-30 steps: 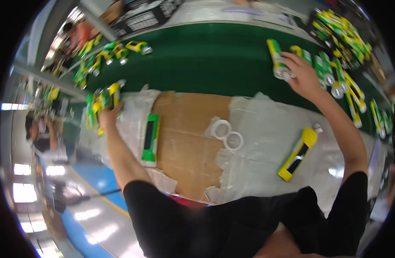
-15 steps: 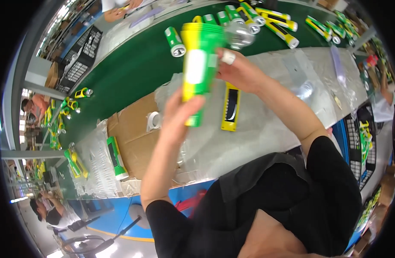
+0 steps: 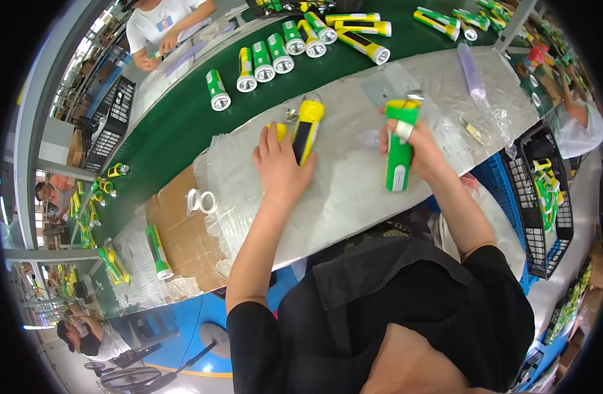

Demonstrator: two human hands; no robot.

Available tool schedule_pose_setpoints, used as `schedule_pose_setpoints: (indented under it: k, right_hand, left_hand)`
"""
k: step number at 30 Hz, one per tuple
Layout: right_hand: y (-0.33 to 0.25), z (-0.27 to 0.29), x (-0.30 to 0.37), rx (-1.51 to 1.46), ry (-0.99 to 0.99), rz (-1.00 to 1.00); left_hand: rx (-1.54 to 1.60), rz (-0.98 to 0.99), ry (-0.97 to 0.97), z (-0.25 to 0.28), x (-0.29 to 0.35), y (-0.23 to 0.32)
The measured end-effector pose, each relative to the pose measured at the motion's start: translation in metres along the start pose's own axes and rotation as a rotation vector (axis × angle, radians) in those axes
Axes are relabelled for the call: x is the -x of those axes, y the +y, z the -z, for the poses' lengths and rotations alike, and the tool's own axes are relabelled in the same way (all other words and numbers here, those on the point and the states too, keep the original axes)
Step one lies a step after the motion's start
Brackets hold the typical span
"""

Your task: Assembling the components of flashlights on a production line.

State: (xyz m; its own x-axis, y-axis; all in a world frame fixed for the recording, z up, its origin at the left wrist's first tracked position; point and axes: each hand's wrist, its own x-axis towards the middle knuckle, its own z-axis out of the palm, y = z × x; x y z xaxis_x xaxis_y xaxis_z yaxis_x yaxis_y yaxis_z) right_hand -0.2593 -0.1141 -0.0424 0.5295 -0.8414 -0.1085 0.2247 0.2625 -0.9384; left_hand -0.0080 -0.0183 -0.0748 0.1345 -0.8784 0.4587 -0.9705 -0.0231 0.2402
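Observation:
My right hand is closed around a green flashlight with a yellow band near its head, held above the right part of the work surface. Something shiny shows at its top end. A white wrap rings one of that hand's fingers. My left hand is low over the sheet, fingers bent, with the lower end of a yellow flashlight housing between thumb and fingers. The housing has a dark panel and a shiny piece beside it. Another yellow part shows partly under my left fingertips.
Finished-looking flashlights stand or lie along the green belt. Two white tape rolls and a green flashlight lie near the cardboard. A black crate holds flashlight parts at right. Co-workers sit across and at both sides.
The flashlight raised between both hands is no longer there; my right hand holds one lower, farther right. My left hand has come down to the yellow housing. The view has shifted.

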Motion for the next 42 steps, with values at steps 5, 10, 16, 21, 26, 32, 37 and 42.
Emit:
schedule_pose_setpoints:
  k: [5, 10, 16, 21, 26, 32, 37, 42]
  right_hand:
    - [0.005, -0.016, 0.028, 0.001, -0.354, -0.143]
    - [0.006, -0.028, 0.049, 0.042, -0.588, -0.202]
    - [0.025, -0.018, 0.052, 0.141, -0.479, -0.077]
    - [0.043, -0.036, 0.051, 0.019, -0.335, 0.110]
    - [0.041, -0.030, 0.052, 0.042, -0.216, 0.121]
    - [0.030, -0.007, 0.052, -0.175, -0.143, 0.021]
    - [0.025, 0.002, 0.058, -0.124, -0.130, 0.010]
    - [0.023, 0.003, 0.054, -0.104, -0.154, 0.003]
  left_hand:
    - [0.566, 0.034, -0.074, 0.001, -0.018, 0.034]
    - [1.471, 0.252, -0.646, 0.019, -0.027, 0.060]
    - [1.174, 0.066, -0.139, 0.032, -0.001, 0.085]
    - [0.961, -0.314, 0.025, 0.022, 0.015, 0.090]
    - [0.777, -0.399, 0.030, 0.008, 0.010, 0.091]
    - [0.463, -0.140, -0.045, -0.057, -0.018, 0.068]
    - [0.473, -0.164, -0.105, -0.076, -0.021, 0.056]
    - [0.481, -0.211, -0.033, -0.071, -0.023, 0.055]
